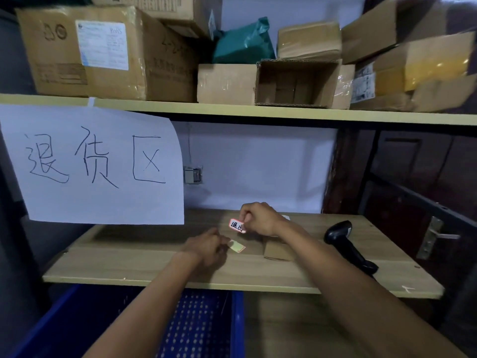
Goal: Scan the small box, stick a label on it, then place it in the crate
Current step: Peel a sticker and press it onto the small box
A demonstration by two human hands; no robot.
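Small brown box (277, 250) on shelf, red-edged label (237, 225) raised beside it, blue crate (201, 324) below.

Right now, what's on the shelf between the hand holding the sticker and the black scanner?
The small box sits there, partly hidden under the right hand and wrist, left of the scanner. The head view shows this.

Two bare forearms enter from the lower edge of the frame, one from lower centre-left and one from the lower right. No sleeve, watch, ring, or glove shows on either. The left hand (206, 248) and right hand (260, 218) are uncovered, with short nails as far as the blur allows.
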